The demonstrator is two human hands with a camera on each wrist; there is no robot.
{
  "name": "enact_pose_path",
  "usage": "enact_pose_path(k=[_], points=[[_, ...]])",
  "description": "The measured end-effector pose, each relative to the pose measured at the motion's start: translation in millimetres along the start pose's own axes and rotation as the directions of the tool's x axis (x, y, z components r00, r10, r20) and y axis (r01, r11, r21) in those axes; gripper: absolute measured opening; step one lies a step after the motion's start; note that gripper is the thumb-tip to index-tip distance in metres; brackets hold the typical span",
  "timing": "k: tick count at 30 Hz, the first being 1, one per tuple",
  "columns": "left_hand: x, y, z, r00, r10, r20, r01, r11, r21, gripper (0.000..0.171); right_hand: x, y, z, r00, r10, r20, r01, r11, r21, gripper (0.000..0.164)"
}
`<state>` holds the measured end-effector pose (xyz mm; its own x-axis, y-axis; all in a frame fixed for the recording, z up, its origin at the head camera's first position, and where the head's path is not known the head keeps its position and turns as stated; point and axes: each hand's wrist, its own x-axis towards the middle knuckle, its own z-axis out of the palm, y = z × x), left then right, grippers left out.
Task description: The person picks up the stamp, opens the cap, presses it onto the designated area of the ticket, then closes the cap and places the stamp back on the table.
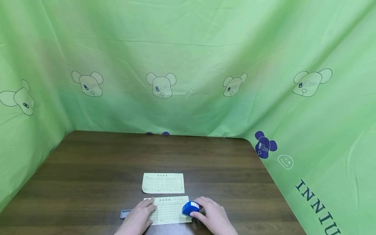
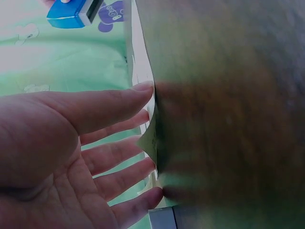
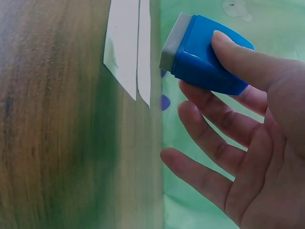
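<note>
In the head view my right hand (image 1: 212,215) pinches a blue stamp (image 1: 190,208) between thumb and fingers, over the right side of the nearer printed form (image 1: 168,210). The right wrist view shows the stamp's grey base (image 3: 175,45) held above the table, with the other fingers spread loosely. My left hand (image 1: 139,215) rests its fingertips on that form's left side, fingers nearly straight. In the left wrist view the paper's edge curls up by the thumb (image 2: 119,107). A small shallow rectangular cap (image 1: 125,213) lies beside the left hand.
A second printed form (image 1: 163,183), one corner slightly curled, lies just beyond the first. Both are on the dark wooden table (image 1: 88,173). A green curtain (image 1: 188,107) with cartoon bear heads encloses the table's back and sides.
</note>
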<state>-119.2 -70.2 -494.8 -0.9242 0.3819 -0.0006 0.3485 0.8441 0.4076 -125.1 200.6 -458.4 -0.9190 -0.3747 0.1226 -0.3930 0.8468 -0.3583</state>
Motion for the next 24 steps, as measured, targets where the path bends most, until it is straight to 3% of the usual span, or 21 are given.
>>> enact_pose_path(k=[10, 16, 24], points=[[-0.6, 0.1, -0.1, 1.000, -0.002, -0.005, 0.002, 1.000, 0.001, 0.036, 1.4, 3.2, -8.3, 0.994, 0.079, 0.071, -0.088, 0.987, 0.134, 0.038], [-0.9, -1.9, 1.8, 1.000, 0.023, -0.014, -0.023, 1.000, 0.014, 0.036, -0.6, 5.0, -6.6, 0.993, 0.091, 0.077, -0.099, 0.989, 0.106, 0.039], [-2.6, -3.8, 2.4, 0.998, 0.051, -0.036, -0.051, 0.999, 0.005, 0.036, -2.8, 7.2, -1.3, 0.998, 0.054, 0.023, -0.055, 0.997, 0.047, 0.029]])
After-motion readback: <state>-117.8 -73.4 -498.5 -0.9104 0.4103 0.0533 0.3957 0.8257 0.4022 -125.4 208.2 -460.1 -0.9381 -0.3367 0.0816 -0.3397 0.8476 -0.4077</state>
